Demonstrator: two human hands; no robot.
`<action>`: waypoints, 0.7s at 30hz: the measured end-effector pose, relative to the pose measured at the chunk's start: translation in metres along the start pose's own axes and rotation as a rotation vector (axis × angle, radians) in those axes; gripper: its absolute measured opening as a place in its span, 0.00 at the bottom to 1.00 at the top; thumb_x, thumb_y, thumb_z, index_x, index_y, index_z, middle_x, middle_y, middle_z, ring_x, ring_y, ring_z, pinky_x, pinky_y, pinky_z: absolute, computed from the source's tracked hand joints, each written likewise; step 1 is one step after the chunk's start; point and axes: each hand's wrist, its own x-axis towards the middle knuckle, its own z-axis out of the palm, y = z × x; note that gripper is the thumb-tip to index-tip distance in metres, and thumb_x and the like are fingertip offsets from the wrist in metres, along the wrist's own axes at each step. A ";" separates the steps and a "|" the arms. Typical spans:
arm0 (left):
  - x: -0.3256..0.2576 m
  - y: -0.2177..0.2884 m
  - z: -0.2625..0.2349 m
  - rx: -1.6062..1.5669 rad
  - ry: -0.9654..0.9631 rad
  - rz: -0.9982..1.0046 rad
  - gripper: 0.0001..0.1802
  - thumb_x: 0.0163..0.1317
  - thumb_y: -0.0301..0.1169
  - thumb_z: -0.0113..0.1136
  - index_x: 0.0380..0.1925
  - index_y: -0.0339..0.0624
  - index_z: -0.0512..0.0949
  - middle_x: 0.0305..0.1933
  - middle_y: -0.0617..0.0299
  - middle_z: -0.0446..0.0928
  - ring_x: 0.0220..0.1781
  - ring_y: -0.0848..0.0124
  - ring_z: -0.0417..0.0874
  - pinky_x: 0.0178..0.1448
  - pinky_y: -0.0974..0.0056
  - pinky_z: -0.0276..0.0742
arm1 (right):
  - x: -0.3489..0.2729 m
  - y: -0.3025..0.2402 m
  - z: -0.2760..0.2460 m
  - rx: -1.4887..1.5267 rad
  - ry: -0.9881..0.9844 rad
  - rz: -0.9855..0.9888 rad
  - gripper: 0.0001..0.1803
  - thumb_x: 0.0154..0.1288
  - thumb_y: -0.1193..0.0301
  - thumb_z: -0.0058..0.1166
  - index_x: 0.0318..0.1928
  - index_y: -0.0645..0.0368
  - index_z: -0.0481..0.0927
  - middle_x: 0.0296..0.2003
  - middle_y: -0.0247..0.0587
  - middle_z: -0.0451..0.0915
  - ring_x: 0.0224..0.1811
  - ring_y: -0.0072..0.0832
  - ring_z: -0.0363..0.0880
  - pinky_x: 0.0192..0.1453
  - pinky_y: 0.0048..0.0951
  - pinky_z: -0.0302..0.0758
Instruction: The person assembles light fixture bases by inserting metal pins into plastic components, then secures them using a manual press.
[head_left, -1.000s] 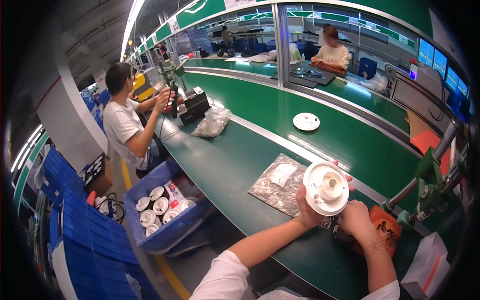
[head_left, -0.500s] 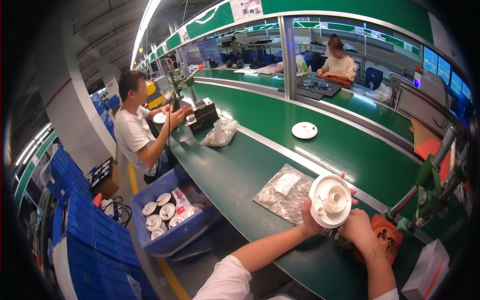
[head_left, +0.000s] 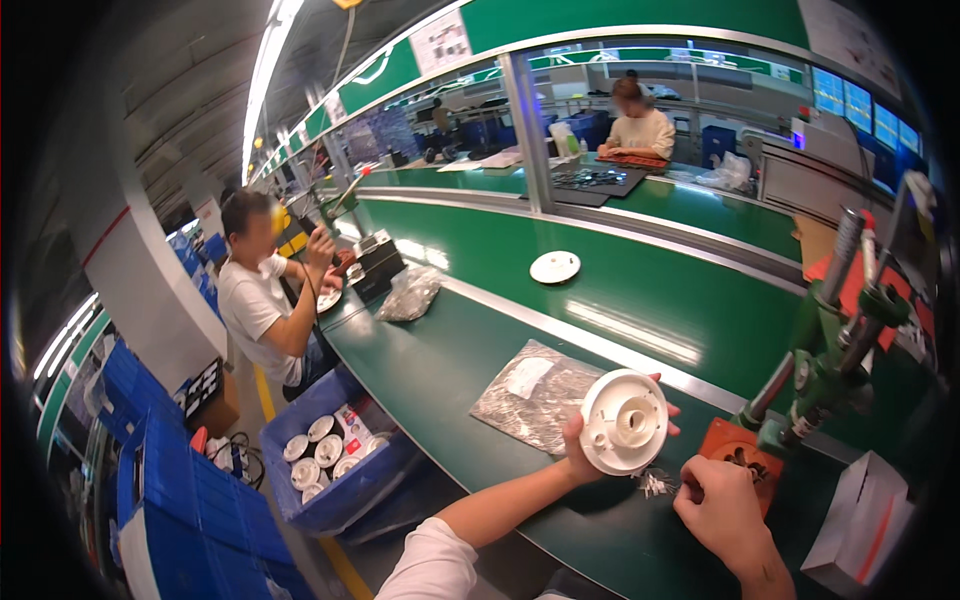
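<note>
While the left hand [head_left: 578, 452] grips the white disc [head_left: 624, 421] above open bench [head_left: 450, 370], the right hand [head_left: 722, 508] seems pinched shut on small clips [head_left: 655, 484].

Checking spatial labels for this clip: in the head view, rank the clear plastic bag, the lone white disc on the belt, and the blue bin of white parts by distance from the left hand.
1. Clear plastic bag, beside the left hand.
2. Blue bin, lower left, off the table.
3. White disc, far up the belt.

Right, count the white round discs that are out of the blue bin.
2 clearly: one white disc held upright in the left hand, another white disc lying flat on the green conveyor belt. The co-worker's bench may hold a third, too small to tell.
</note>
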 end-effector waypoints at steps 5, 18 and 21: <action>0.000 -0.012 0.018 -0.086 0.065 -0.113 0.73 0.52 0.85 0.46 0.82 0.37 0.51 0.70 0.33 0.72 0.67 0.44 0.82 0.69 0.47 0.83 | -0.016 -0.002 -0.022 0.145 0.072 -0.038 0.06 0.62 0.78 0.62 0.40 0.61 0.82 0.29 0.49 0.85 0.32 0.48 0.86 0.38 0.45 0.80; 0.013 -0.035 0.054 -0.103 0.214 -0.228 0.82 0.38 0.77 0.68 0.81 0.29 0.46 0.73 0.34 0.69 0.74 0.48 0.77 0.78 0.46 0.76 | -0.017 0.030 -0.033 1.006 0.138 0.197 0.07 0.78 0.78 0.58 0.52 0.67 0.80 0.49 0.44 0.90 0.47 0.22 0.90 0.50 0.21 0.87; 0.005 -0.030 0.056 -0.040 0.224 -0.280 0.82 0.35 0.76 0.71 0.80 0.28 0.50 0.72 0.37 0.70 0.73 0.50 0.78 0.78 0.49 0.77 | -0.018 0.039 -0.031 1.224 0.033 0.264 0.09 0.80 0.76 0.57 0.54 0.67 0.80 0.51 0.43 0.88 0.45 0.15 0.86 0.51 0.20 0.86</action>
